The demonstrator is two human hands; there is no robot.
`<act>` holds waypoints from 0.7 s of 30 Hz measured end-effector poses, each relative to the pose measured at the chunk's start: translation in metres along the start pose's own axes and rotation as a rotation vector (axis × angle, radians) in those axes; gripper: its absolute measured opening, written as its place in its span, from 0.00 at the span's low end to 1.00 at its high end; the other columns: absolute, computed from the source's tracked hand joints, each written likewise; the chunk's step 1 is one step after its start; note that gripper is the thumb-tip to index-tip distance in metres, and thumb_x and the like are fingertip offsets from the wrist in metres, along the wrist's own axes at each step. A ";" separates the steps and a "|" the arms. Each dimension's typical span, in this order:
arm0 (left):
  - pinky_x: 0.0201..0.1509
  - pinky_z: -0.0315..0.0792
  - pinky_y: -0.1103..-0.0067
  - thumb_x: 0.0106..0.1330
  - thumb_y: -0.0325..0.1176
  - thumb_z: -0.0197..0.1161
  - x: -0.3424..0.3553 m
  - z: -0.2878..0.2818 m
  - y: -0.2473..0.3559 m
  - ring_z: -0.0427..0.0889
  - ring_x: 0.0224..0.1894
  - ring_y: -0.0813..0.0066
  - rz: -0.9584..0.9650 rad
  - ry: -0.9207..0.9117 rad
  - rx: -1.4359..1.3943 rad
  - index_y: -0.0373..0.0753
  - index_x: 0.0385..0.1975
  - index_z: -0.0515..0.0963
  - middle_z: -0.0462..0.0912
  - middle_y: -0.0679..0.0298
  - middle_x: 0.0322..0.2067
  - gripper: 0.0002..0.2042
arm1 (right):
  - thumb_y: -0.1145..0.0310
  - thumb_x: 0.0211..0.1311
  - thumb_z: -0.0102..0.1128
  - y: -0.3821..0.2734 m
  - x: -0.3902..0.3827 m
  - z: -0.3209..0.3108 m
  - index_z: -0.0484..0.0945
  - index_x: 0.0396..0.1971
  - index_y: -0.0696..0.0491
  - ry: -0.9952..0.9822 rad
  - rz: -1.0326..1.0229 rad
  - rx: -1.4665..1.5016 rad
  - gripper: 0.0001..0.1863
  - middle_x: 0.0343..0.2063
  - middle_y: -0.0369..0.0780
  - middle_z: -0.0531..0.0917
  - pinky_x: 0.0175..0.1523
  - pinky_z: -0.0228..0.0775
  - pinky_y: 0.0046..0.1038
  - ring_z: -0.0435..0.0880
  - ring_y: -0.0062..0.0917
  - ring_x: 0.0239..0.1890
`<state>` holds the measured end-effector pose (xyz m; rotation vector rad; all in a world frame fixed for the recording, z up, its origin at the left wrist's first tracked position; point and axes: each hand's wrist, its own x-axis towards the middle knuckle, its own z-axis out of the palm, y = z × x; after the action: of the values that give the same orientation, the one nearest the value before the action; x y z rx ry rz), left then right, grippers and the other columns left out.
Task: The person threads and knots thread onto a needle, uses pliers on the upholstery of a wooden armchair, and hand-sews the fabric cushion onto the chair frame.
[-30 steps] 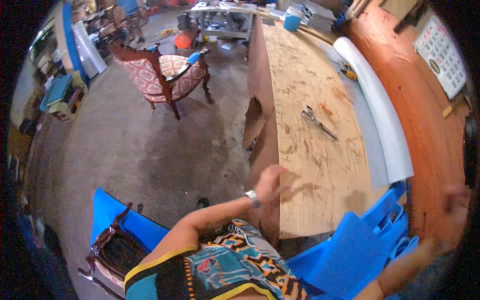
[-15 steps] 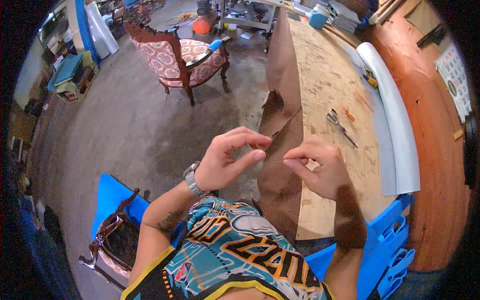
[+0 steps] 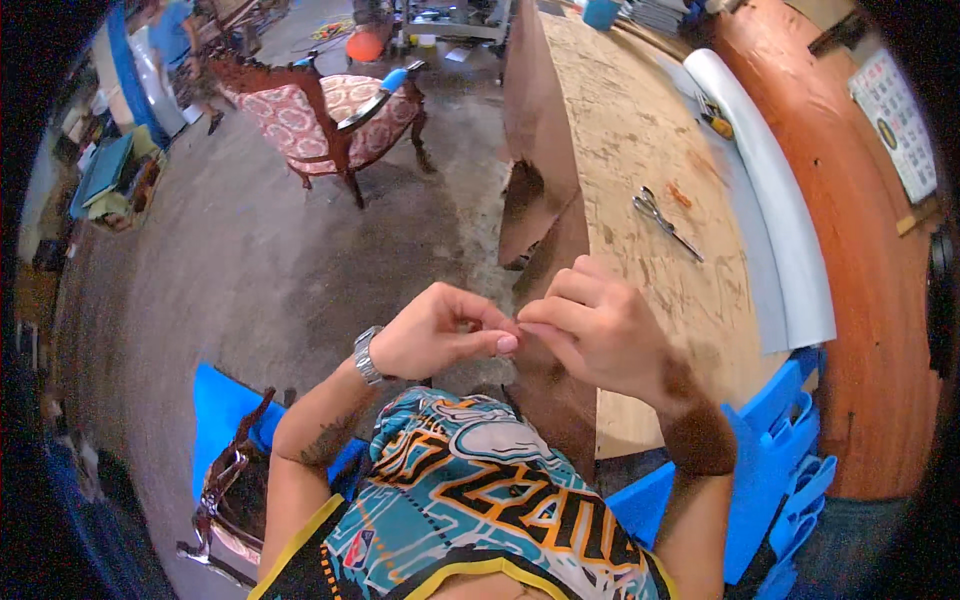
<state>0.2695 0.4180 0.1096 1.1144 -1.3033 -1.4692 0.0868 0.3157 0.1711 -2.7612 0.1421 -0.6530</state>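
Note:
In front of my chest both hands meet at the fingertips. My left hand, with a metal watch on its wrist, is closed with thumb and forefinger curled toward each other. What lies between them is too small to make out. My right hand pinches thumb against forefinger, its tips touching or almost touching the left ones. The thin pale strand that showed at those right fingertips half a second ago is hardly visible now. A pair of scissors lies on the wooden worktable, beyond my right hand.
Brown sheet material hangs down the table's left side. A white roll runs along its right, near a yellow-and-black tool. An upholstered armchair stands far left. A carved wooden frame is close at my left. A person is at far left.
My hands have come together, the left closing its fingers and the right moving left to meet it. The view has shifted, and a person has appeared at the far left.

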 end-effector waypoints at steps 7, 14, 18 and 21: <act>0.34 0.69 0.83 0.56 0.25 0.60 0.007 0.026 -0.034 0.75 0.31 0.78 0.361 0.102 -0.152 0.32 0.31 0.78 0.79 0.63 0.27 0.05 | 0.73 0.49 0.59 -0.003 -0.039 0.048 0.77 0.28 0.55 0.170 0.665 0.771 0.06 0.22 0.41 0.76 0.33 0.70 0.30 0.77 0.33 0.28; 0.32 0.69 0.80 0.53 0.19 0.60 0.017 0.059 -0.058 0.74 0.29 0.71 0.452 0.495 0.387 0.34 0.33 0.78 0.78 0.59 0.28 0.08 | 0.76 0.48 0.60 -0.007 -0.076 0.084 0.76 0.27 0.57 0.359 0.494 0.238 0.05 0.21 0.42 0.76 0.29 0.69 0.29 0.77 0.33 0.26; 0.31 0.68 0.77 0.47 0.18 0.61 0.021 0.057 -0.061 0.72 0.29 0.67 0.553 0.430 0.731 0.37 0.35 0.78 0.76 0.61 0.28 0.14 | 0.75 0.46 0.61 -0.015 -0.088 0.072 0.76 0.26 0.56 0.328 0.483 0.130 0.06 0.19 0.41 0.74 0.27 0.68 0.29 0.75 0.33 0.24; 0.32 0.67 0.75 0.43 0.20 0.63 0.024 0.053 -0.063 0.71 0.29 0.67 0.591 0.309 0.856 0.39 0.36 0.78 0.75 0.64 0.28 0.16 | 0.75 0.45 0.61 -0.017 -0.092 0.067 0.76 0.26 0.55 0.306 0.461 0.064 0.06 0.18 0.39 0.73 0.26 0.66 0.29 0.73 0.32 0.22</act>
<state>0.2104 0.4129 0.0480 1.2393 -1.8718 -0.2639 0.0352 0.3652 0.0802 -2.4183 0.7790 -0.9161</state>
